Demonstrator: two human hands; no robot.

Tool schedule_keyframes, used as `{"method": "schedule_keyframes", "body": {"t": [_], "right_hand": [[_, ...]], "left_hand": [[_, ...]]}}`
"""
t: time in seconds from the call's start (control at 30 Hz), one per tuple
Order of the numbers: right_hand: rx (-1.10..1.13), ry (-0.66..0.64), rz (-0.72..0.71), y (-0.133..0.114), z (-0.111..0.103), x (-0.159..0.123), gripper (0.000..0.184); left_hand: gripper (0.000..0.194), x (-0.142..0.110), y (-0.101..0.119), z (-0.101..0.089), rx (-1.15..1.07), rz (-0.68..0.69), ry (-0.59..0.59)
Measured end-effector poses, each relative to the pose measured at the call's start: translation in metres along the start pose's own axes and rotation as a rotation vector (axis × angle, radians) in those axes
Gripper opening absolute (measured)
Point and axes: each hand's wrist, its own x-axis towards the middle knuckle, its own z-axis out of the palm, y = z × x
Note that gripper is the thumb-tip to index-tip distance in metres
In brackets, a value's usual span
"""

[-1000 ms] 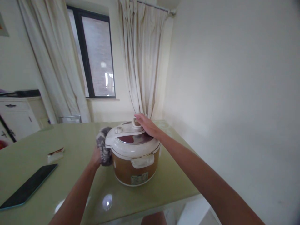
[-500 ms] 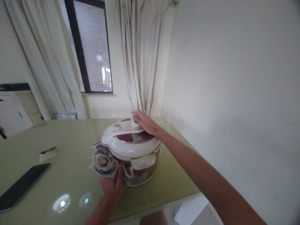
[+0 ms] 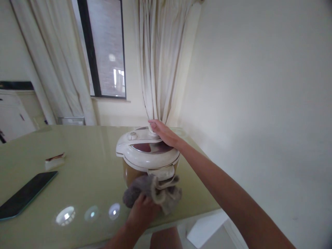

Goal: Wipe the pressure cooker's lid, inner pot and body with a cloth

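Note:
A white and brown electric pressure cooker [image 3: 145, 160] stands upright near the right side of the table. My right hand [image 3: 164, 132] grips the knob on top of its lid, with the fingertips partly hidden behind it. My left hand [image 3: 145, 209] is closed on a crumpled grey-and-beige cloth [image 3: 166, 193]. The cloth presses against the cooker's lower near side, just under the white side handle [image 3: 161, 173], and hides part of the body there.
A dark smartphone [image 3: 27, 194] lies on the greenish glossy table [image 3: 85, 173] at the left. Beyond it sits a small white packet [image 3: 55, 161]. A bare wall [image 3: 259, 103] rises on the right; curtains [image 3: 162, 62] hang behind the cooker.
My left hand has carried the cloth rightward, from the cooker's left side to below its near handle. My right hand stays on the lid knob. The view has shifted slightly.

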Motion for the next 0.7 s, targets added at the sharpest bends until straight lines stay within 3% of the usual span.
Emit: {"method": "schedule_keyframes", "body": {"t": [0.13, 0.27, 0.37, 0.43, 0.53, 0.63, 0.7], "right_hand": [[-0.035, 0.018, 0.019, -0.003, -0.002, -0.004, 0.091], [-0.053, 0.033, 0.061, -0.004, -0.003, -0.007, 0.087], [-0.058, 0.030, 0.046, -0.003, -0.003, -0.007, 0.088], [-0.046, 0.029, 0.038, -0.001, -0.004, -0.006, 0.086], [-0.025, 0.023, 0.045, 0.000, -0.004, -0.006, 0.085], [-0.003, 0.017, 0.050, 0.000, -0.005, -0.006, 0.089], [0.008, 0.012, 0.037, -0.001, -0.005, -0.006, 0.090]], "left_hand": [[0.028, 0.048, 0.020, 0.017, 0.223, 0.381, -0.004], [0.023, 0.107, 0.046, 0.046, 0.225, 0.457, -0.124], [0.021, 0.128, 0.054, 0.053, 0.206, 0.477, -0.118], [0.021, 0.125, 0.049, 0.043, 0.219, 0.496, -0.084], [0.027, 0.102, 0.026, 0.012, 0.229, 0.565, 0.011], [0.027, 0.064, -0.013, -0.018, 0.089, 0.623, 0.093], [0.017, 0.037, -0.045, -0.029, -0.057, 0.550, 0.094]]}}
